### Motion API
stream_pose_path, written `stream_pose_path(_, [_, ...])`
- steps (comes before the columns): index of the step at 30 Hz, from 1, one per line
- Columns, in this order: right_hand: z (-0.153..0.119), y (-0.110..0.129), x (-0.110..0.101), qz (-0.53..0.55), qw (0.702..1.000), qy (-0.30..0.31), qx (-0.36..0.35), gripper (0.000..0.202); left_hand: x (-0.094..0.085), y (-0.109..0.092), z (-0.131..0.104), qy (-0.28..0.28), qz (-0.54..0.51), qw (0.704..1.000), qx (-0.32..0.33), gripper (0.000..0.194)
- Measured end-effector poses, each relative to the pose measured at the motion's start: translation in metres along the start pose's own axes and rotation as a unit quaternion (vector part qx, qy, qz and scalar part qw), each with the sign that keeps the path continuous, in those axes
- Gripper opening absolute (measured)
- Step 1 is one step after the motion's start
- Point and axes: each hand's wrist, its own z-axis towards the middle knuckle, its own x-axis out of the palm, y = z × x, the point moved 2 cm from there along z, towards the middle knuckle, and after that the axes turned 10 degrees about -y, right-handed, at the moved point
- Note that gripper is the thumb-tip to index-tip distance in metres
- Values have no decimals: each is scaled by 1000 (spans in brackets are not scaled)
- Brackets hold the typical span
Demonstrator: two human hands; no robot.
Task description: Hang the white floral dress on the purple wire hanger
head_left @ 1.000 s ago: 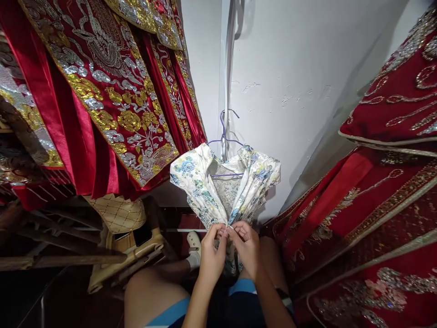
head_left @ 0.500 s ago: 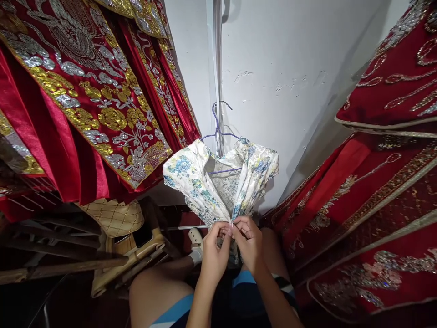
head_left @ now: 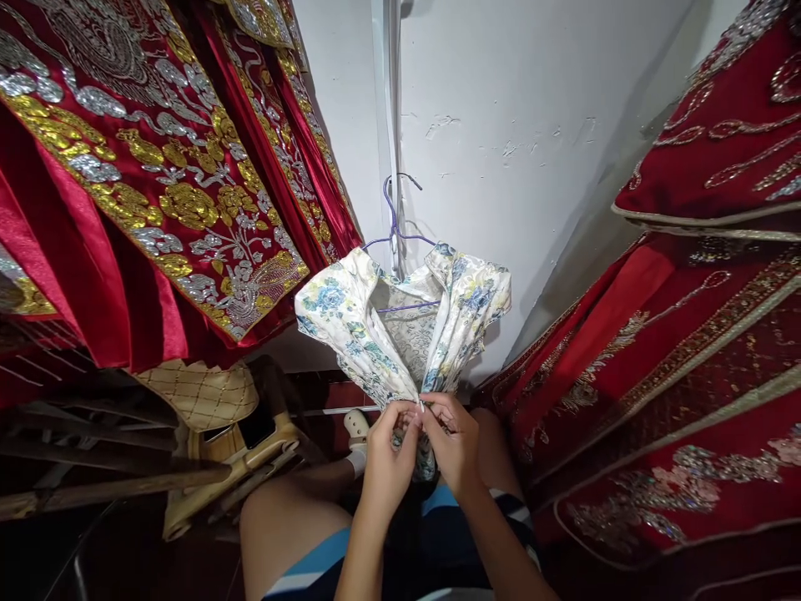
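Observation:
A white dress (head_left: 350,309) with blue and yellow flowers hangs on a purple wire hanger (head_left: 394,234), its front open in a V from the collar down. At the bottom of that V, my left hand (head_left: 394,442) pinches one edge of the front opening. My right hand (head_left: 451,438) is closed on the opposite edge, fingertips touching those of the left. A small pale bit, perhaps a zipper pull, shows between the fingertips. The lower part of the dress is mostly hidden behind my hands.
Red garments with gold and silver sequins (head_left: 193,209) hang at the left, and beaded red ones (head_left: 701,334) at the right. A wooden chair (head_left: 275,434) stands low on the left. Behind the hanger is a white wall (head_left: 501,100). My foot wears a beige clog (head_left: 356,426).
The view has shifted slightly. Both hands keep their pinch at the bottom of the V, with hardly any movement along the dress.

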Motion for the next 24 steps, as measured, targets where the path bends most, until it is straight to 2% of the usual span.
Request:
stream_pose_path(4, [1, 2, -2, -39, 999, -10, -14, 13, -1, -1, -1, 4, 1, 1000, 3, 14])
stream_pose_path(9, [5, 8, 1, -35, 999, -6, -32, 11, -4, -2, -1, 0, -1, 1000, 6, 15])
stream_pose_path(13, [24, 20, 4, -38, 997, -14, -59, 12, -3, 3, 1, 5, -3, 1000, -4, 15])
stream_pose_path(18, [81, 45, 13, -15, 991, 0, -132, 13, 5, 7, 3, 8, -16, 1000, -19, 15])
stream_pose_path(22, [141, 76, 32, 19, 973, 36, -226, 16, 10, 6, 1, 22, -13, 999, -21, 17])
stream_pose_path(24, [165, 92, 42, 25, 962, 30, -269, 15, 12, 8, -2, 27, -10, 999, -28, 18])
